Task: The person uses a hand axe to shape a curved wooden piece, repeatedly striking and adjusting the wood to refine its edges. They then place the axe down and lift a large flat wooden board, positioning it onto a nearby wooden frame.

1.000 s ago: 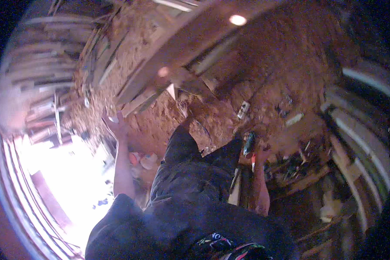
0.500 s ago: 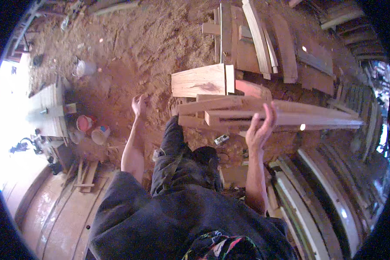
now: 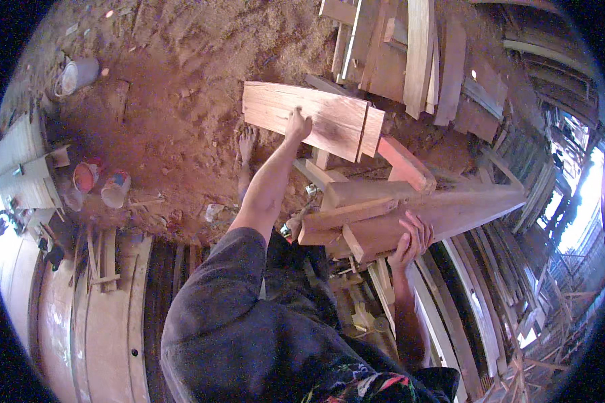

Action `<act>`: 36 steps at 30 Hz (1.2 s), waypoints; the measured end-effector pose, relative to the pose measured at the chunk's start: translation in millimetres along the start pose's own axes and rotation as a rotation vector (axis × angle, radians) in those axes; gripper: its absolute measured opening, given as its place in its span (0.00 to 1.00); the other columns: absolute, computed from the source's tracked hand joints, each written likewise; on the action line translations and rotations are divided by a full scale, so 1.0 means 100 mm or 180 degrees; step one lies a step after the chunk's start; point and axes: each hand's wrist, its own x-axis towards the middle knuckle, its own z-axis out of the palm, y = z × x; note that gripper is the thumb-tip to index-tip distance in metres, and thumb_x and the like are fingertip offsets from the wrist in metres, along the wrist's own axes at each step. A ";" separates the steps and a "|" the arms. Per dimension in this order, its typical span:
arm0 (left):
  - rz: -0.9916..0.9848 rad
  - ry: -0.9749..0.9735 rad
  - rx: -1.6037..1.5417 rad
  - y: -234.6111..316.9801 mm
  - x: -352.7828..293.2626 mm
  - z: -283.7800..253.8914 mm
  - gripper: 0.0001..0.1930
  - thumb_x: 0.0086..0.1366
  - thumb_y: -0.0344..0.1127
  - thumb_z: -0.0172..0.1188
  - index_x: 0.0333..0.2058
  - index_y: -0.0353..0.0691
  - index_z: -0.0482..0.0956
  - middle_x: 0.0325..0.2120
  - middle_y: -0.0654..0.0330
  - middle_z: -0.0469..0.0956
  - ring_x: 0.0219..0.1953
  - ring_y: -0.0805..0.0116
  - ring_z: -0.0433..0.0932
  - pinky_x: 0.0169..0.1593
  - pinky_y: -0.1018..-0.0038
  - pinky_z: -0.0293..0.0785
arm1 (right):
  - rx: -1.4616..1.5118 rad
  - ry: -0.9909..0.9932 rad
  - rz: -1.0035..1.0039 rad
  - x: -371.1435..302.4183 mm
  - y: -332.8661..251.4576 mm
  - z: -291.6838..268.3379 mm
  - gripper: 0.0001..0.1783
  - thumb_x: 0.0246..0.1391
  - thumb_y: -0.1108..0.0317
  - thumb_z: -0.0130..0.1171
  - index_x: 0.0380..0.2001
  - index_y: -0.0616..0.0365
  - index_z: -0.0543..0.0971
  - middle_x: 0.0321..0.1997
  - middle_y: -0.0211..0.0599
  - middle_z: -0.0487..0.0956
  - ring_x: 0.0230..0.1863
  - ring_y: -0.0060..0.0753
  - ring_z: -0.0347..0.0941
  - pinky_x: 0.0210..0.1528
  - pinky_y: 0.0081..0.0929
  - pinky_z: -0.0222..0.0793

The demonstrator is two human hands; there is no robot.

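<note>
1. The dirt floor (image 3: 175,101) of a woodworking yard fills the background, reddish with sawdust, with a stack of planks (image 3: 396,47) at the top and curved timbers (image 3: 477,316) along the right.
2. A wooden frame (image 3: 383,201) of joined beams and boards stands in front of the person, tilted, its long beam running off to the right.
3. The wide board (image 3: 309,121) at the frame's upper end lies flat-faced toward the camera, above the floor.
4. Paint tins (image 3: 101,185) sit well apart at the left, near a workbench (image 3: 20,168).
5. The left hand (image 3: 298,125) presses on the wide board's face, fingers curled together and bent against the wood; whether they hook an edge I cannot tell.
6. The right hand (image 3: 410,242) cups the beam's underside, fingers wrapped around its lower edge, slightly spread.
7. To handle the frame well, I judge both grips should stay far apart for balance, lifting evenly so the joints do not twist.
</note>
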 end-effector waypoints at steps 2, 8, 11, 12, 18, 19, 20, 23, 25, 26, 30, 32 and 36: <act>0.0640 -0.0056 0.0085 0.68 0.10 -0.21 0.47 0.57 0.53 0.71 0.67 0.34 0.57 0.61 0.39 0.69 0.63 0.44 0.69 0.66 0.58 0.65 | -0.0011 -0.0069 0.0087 -0.02 0.01 0.02 0.25 0.70 0.53 0.37 0.36 0.53 0.83 0.51 0.36 0.83 0.55 0.46 0.74 0.67 0.48 0.55; 0.1547 -0.1450 0.1097 1.78 0.39 0.00 0.59 0.43 0.73 0.71 0.66 0.39 0.63 0.55 0.45 0.76 0.60 0.47 0.73 0.65 0.57 0.67 | 0.0151 -0.0054 0.0288 -0.09 0.01 0.03 0.26 0.70 0.48 0.37 0.34 0.48 0.83 0.48 0.35 0.83 0.53 0.44 0.74 0.64 0.49 0.57; 0.1414 -0.1880 0.1390 1.60 0.66 0.18 0.53 0.45 0.78 0.65 0.62 0.45 0.70 0.53 0.47 0.79 0.59 0.47 0.75 0.62 0.56 0.70 | 0.0085 -0.0224 0.0203 -0.04 0.08 0.02 0.26 0.70 0.48 0.36 0.36 0.48 0.82 0.46 0.35 0.84 0.51 0.44 0.75 0.63 0.49 0.58; 0.1463 -0.2163 0.1529 1.68 0.61 0.15 0.52 0.46 0.81 0.62 0.61 0.47 0.73 0.52 0.48 0.80 0.59 0.48 0.75 0.62 0.56 0.70 | 0.0053 -0.0231 0.0266 -0.10 0.09 0.02 0.26 0.70 0.48 0.36 0.37 0.48 0.82 0.46 0.35 0.84 0.50 0.44 0.75 0.63 0.49 0.58; 0.1912 -0.1789 0.1865 1.69 0.30 -0.18 0.52 0.46 0.84 0.56 0.55 0.43 0.78 0.56 0.48 0.77 0.60 0.47 0.74 0.64 0.54 0.67 | 0.0089 -0.0097 0.0337 -0.13 0.03 0.04 0.29 0.70 0.47 0.34 0.34 0.53 0.82 0.45 0.35 0.84 0.49 0.41 0.76 0.64 0.47 0.57; 0.1945 -0.1753 0.1886 1.60 0.32 -0.29 0.54 0.46 0.85 0.56 0.56 0.41 0.77 0.57 0.48 0.76 0.61 0.46 0.73 0.65 0.54 0.66 | 0.0145 -0.0063 0.0254 -0.12 0.06 0.03 0.29 0.70 0.48 0.35 0.34 0.53 0.82 0.45 0.36 0.84 0.49 0.42 0.76 0.64 0.47 0.57; 0.2100 -0.1468 0.1662 1.54 0.18 -0.48 0.56 0.45 0.84 0.57 0.56 0.36 0.76 0.57 0.46 0.76 0.60 0.44 0.73 0.64 0.53 0.67 | 0.0195 0.0004 0.0231 -0.13 0.08 0.04 0.28 0.70 0.49 0.35 0.33 0.54 0.82 0.45 0.36 0.84 0.49 0.42 0.76 0.63 0.46 0.57; 0.2807 -0.0107 0.1188 1.08 0.27 -0.82 0.45 0.44 0.83 0.59 0.38 0.40 0.82 0.38 0.49 0.82 0.43 0.46 0.81 0.49 0.53 0.75 | 0.0168 0.0196 0.0148 -0.10 0.01 0.06 0.26 0.68 0.52 0.37 0.33 0.54 0.82 0.44 0.37 0.84 0.49 0.43 0.76 0.62 0.45 0.59; 0.2947 0.0058 0.0732 1.16 0.11 -1.46 0.41 0.45 0.78 0.65 0.36 0.40 0.82 0.32 0.50 0.82 0.39 0.48 0.82 0.41 0.55 0.77 | 0.0155 0.0299 0.0166 -0.16 -0.03 0.07 0.25 0.67 0.54 0.38 0.33 0.55 0.82 0.44 0.38 0.84 0.48 0.43 0.76 0.61 0.44 0.59; 0.3177 0.1005 0.0756 0.94 0.15 -1.71 0.38 0.44 0.75 0.69 0.33 0.40 0.81 0.28 0.52 0.80 0.35 0.49 0.81 0.38 0.56 0.76 | 0.0241 0.0302 0.0103 -0.13 0.00 0.07 0.24 0.67 0.55 0.38 0.33 0.55 0.82 0.44 0.38 0.84 0.48 0.44 0.76 0.60 0.44 0.60; 0.2452 0.2215 -0.0402 0.84 -0.47 -2.79 0.24 0.45 0.39 0.79 0.21 0.43 0.64 0.18 0.61 0.66 0.23 0.65 0.71 0.30 0.67 0.70 | 0.0305 0.0300 0.0064 -0.13 -0.03 0.01 0.19 0.66 0.56 0.45 0.35 0.56 0.82 0.42 0.37 0.84 0.46 0.46 0.77 0.58 0.44 0.62; 0.2409 0.2849 -0.1336 1.08 -0.99 -3.16 0.19 0.56 0.35 0.70 0.21 0.41 0.64 0.19 0.64 0.68 0.24 0.75 0.70 0.28 0.73 0.68 | 0.0161 0.0046 0.0157 -0.19 -0.05 -0.12 0.17 0.66 0.57 0.49 0.39 0.58 0.81 0.46 0.39 0.83 0.50 0.47 0.76 0.60 0.43 0.62; 0.3363 0.3874 -0.0396 1.44 -2.15 -3.97 0.26 0.64 0.56 0.59 0.25 0.35 0.73 0.19 0.60 0.72 0.23 0.67 0.75 0.27 0.71 0.69 | 0.1277 -0.0007 0.0857 -0.10 -0.35 -0.25 0.17 0.64 0.60 0.56 0.49 0.60 0.78 0.55 0.45 0.78 0.57 0.47 0.72 0.64 0.42 0.61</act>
